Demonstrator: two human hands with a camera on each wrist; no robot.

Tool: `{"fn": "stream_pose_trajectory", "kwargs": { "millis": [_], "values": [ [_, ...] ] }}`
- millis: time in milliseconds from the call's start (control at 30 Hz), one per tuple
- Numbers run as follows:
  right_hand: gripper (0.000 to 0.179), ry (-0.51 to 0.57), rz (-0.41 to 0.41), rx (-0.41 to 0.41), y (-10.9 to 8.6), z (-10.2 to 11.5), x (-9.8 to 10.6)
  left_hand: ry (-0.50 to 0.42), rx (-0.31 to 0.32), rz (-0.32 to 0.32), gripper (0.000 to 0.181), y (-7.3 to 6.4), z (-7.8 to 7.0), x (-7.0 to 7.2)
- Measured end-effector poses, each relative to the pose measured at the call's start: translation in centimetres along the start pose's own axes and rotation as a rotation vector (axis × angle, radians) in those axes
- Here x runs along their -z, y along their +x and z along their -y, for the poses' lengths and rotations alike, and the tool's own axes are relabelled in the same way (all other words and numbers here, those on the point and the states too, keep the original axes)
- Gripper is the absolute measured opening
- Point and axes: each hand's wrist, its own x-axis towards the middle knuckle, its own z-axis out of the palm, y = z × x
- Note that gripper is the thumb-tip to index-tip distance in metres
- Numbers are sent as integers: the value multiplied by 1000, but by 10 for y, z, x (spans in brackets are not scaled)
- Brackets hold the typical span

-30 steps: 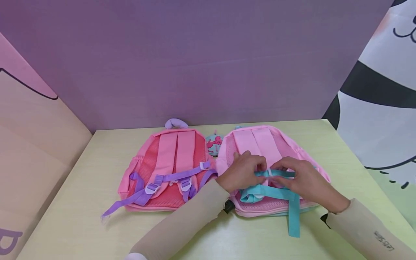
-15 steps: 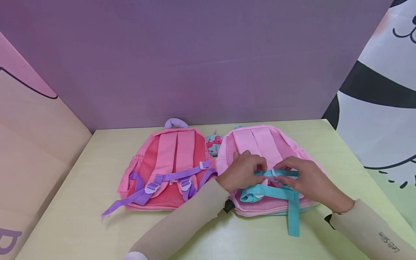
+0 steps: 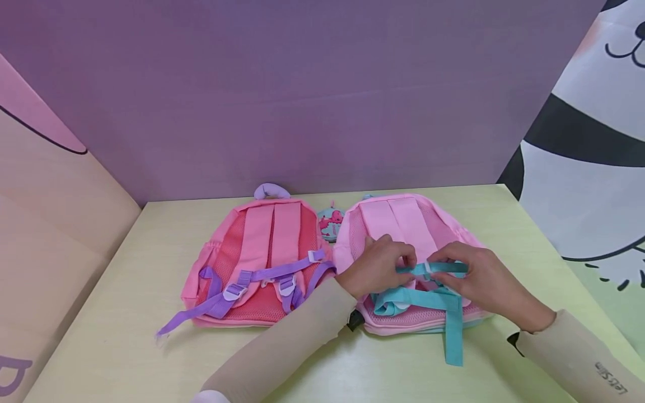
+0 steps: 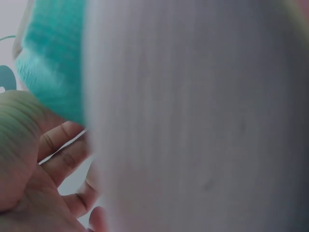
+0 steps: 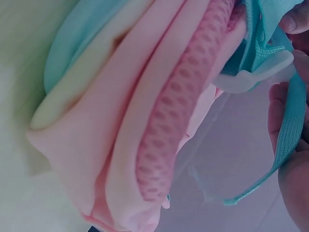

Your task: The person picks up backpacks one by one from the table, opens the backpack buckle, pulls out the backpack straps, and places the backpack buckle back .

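Note:
Two small backpacks lie side by side, back panels up. Over the light pink backpack (image 3: pixel 353 235) on the right, both hands work on a teal strap (image 3: pixel 414 270). My left hand (image 3: pixel 378 266) pinches it between thumb and curled fingers. To its right, my right hand (image 3: pixel 481 280) pinches the strap by a small white slider (image 3: pixel 428 270). A second teal strap (image 3: pixel 428 298) lies below, its free end (image 3: pixel 454 338) hanging over the bag's lower edge. In the right wrist view a white plastic piece (image 5: pixel 258 75) shows beside the teal webbing. Something pale and blurred covers most of the left wrist view.
The coral-pink backpack (image 3: pixel 211 263) with purple straps (image 3: pixel 282 271) and a lilac handle (image 3: pixel 272 191) sits to the left. Between the bags, towards the back, is a round teal and pink item (image 3: pixel 331 223). Everything stands on a pale wooden table (image 3: pixel 126 313) against a purple wall (image 3: pixel 312 95).
My right hand has shifted slightly to the right, and the white slider has moved right with it along the teal strap. My left hand stays almost in place.

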Motion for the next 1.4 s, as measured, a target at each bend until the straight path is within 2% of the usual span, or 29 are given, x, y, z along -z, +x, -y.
{"fn": "stream_pose_trajectory", "kwargs": {
  "millis": [367,633,1167,1400],
  "values": [
    [37,-2,32,-44,0,2,2,-31,-13,-2,16,-1,1,0],
    [38,-34,34,-63,-2,-4,4,-31,8,9,15,-1,1,-1],
    [38,-47,26,-60,-4,-11,8,-38,24,9,15,-2,1,0],
    [38,-53,40,-85,-4,-11,11,-45,6,-2,14,-2,3,0]
  ]
}}
